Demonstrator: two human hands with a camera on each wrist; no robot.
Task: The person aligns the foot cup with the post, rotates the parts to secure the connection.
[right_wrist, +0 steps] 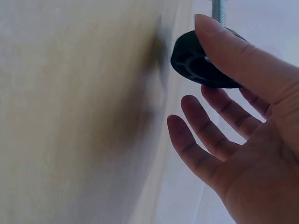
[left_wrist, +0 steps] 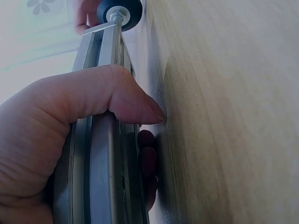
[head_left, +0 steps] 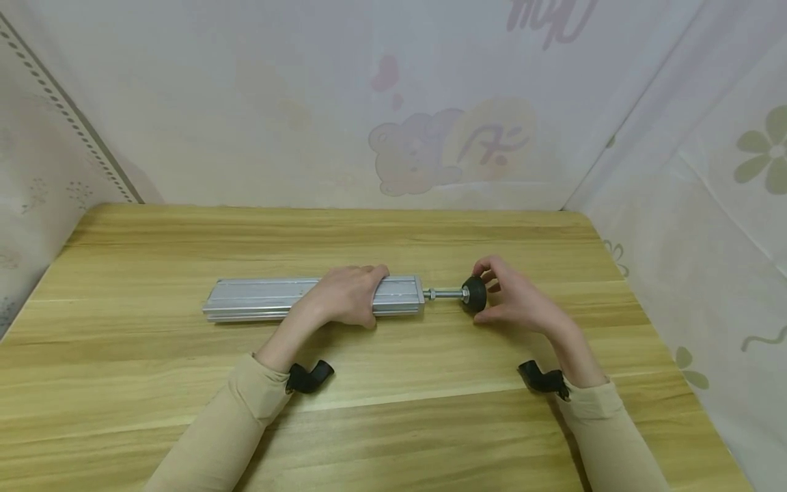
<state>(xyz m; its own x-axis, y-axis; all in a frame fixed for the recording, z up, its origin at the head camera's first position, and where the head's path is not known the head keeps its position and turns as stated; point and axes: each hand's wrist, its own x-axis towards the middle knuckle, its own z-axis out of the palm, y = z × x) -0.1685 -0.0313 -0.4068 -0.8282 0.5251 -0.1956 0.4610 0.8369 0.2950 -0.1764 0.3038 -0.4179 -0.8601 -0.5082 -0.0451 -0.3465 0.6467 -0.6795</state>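
An aluminium profile (head_left: 264, 295) with long grooves lies left to right across the wooden table. My left hand (head_left: 347, 294) grips it near its right end, thumb over the near side, fingers round the far side, as the profile's grooved face (left_wrist: 103, 158) shows in the left wrist view. From that end a threaded rod (head_left: 449, 294) with a nut (head_left: 432, 294) sticks out to a black leveling foot (head_left: 475, 294). My right hand (head_left: 519, 297) pinches the rim of the foot between thumb and index finger. The ribbed underside of the foot (right_wrist: 191, 63) faces the palm, with the other fingers spread loosely below.
The wooden tabletop (head_left: 399, 437) reaches back to a pale printed curtain (head_left: 277, 102), with more curtain at both sides. Black wrist mounts (head_left: 310, 376) stick out from both cuffs above the table.
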